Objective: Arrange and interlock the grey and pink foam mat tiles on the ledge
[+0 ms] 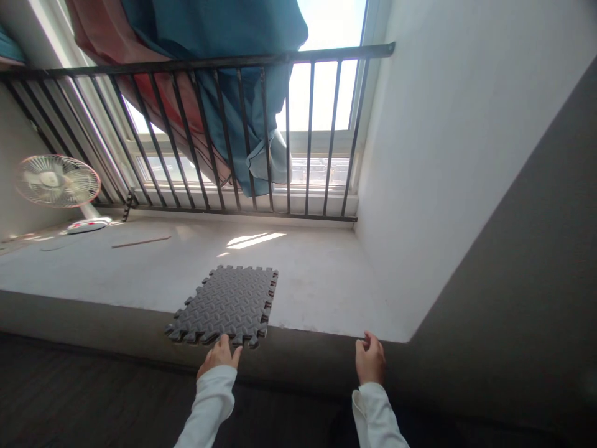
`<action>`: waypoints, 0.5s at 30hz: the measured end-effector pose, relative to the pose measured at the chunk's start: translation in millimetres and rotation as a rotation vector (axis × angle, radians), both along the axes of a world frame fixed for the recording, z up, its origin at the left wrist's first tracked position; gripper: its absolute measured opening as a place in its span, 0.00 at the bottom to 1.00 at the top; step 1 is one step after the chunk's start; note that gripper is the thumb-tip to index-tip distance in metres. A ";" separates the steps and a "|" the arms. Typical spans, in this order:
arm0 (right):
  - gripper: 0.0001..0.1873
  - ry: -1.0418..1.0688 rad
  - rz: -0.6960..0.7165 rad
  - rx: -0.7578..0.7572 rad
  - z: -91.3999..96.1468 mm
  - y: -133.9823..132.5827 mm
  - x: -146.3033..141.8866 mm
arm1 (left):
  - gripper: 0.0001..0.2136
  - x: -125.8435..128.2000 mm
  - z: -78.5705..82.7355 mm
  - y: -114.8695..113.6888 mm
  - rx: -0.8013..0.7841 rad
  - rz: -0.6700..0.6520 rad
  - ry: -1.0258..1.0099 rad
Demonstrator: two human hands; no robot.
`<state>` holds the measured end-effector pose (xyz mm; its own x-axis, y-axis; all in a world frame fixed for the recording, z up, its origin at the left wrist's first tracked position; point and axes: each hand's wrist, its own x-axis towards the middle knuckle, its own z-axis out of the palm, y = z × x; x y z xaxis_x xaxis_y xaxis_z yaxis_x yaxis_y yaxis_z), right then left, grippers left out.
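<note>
A grey foam puzzle mat (227, 303) with interlocking edges lies on a raised pale ledge (321, 280), its near edge hanging slightly over the ledge's front. My left hand (219, 356) touches the mat's near edge with its fingers. My right hand (370, 359) rests against the ledge's front edge to the right, fingers curled over it and holding nothing. Both arms wear white sleeves.
A black metal railing (261, 134) runs along the back of the ledge before a window. Blue and red cloth (219, 74) hangs over it. A white fan (58, 182) stands at the far left, with a thin wooden stick (140, 242) nearby. A white wall (443, 162) closes the right.
</note>
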<state>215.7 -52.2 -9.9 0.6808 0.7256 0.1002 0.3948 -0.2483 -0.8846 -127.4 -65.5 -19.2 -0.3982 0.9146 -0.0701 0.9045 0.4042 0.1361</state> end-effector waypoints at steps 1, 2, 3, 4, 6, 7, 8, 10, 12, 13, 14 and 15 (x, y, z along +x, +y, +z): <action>0.20 0.003 0.002 -0.005 1.6 -0.4 -0.3 | 0.16 2.5 0.7 0.2 -0.003 0.010 0.012; 0.20 0.006 0.005 -0.010 2.9 -0.7 -0.5 | 0.17 5.0 1.7 0.5 -0.008 0.012 0.022; 0.20 0.009 0.009 -0.014 3.8 -1.1 -0.6 | 0.16 7.2 2.8 1.0 -0.012 0.008 0.029; 0.21 0.011 0.015 -0.017 4.5 -1.4 -0.6 | 0.16 8.9 4.2 1.9 -0.013 0.001 0.039; 0.22 0.012 0.023 -0.020 5.0 -2.0 -0.5 | 0.16 10.2 7.7 4.4 -0.009 -0.005 0.064; 0.22 0.011 0.024 -0.020 5.0 -2.1 -0.5 | 0.16 9.8 9.8 6.1 -0.014 -0.013 0.068; 0.22 0.012 0.021 -0.022 4.8 -2.1 -0.5 | 0.16 9.0 12.0 7.8 -0.022 -0.025 0.065; 0.21 0.016 0.011 -0.021 3.9 -1.8 -0.5 | 0.16 7.7 16.2 11.3 -0.030 -0.060 0.046; 0.20 0.018 0.003 -0.012 2.0 -1.0 -0.5 | 0.16 10.3 19.5 13.6 0.020 -0.098 0.035; 0.20 0.017 -0.001 -0.006 0.7 -0.5 -0.3 | 0.15 14.1 20.6 14.2 0.077 -0.109 0.039; 0.20 0.016 -0.004 0.001 -0.9 0.0 0.0 | 0.15 19.7 21.5 14.5 0.143 -0.124 0.041; 0.20 0.015 -0.010 0.009 -2.6 0.7 0.4 | 0.14 27.2 22.2 14.4 0.211 -0.143 0.042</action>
